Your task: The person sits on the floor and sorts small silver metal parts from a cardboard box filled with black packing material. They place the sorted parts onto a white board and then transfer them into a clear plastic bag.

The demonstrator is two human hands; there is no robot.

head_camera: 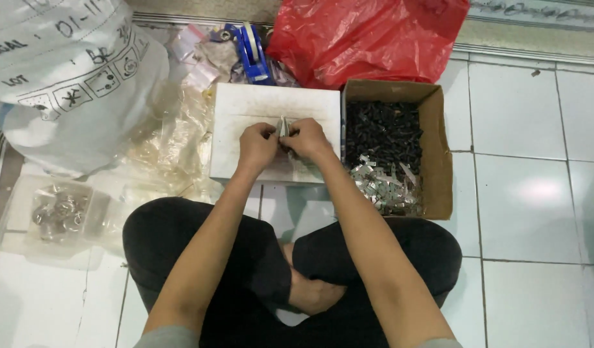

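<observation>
small silvery metal piece (283, 127), held upright-ish, pinched from both sides over the far middle of the white board (245, 106).

Home piecework spot on white tiled floor (535, 161); cardboard box of small parts (432, 154); sacks (65, 84).

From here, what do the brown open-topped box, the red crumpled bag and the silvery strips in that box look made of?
Brown open-topped box: looks like corrugated cardboard, matte, with folded flaps and raw edges.
Red crumpled bag: thin plastic film, glossy, sharply creased with bright highlights.
Silvery strips: probably metal, shiny and flat, though foil or plastic cannot be ruled out at this size.
</observation>
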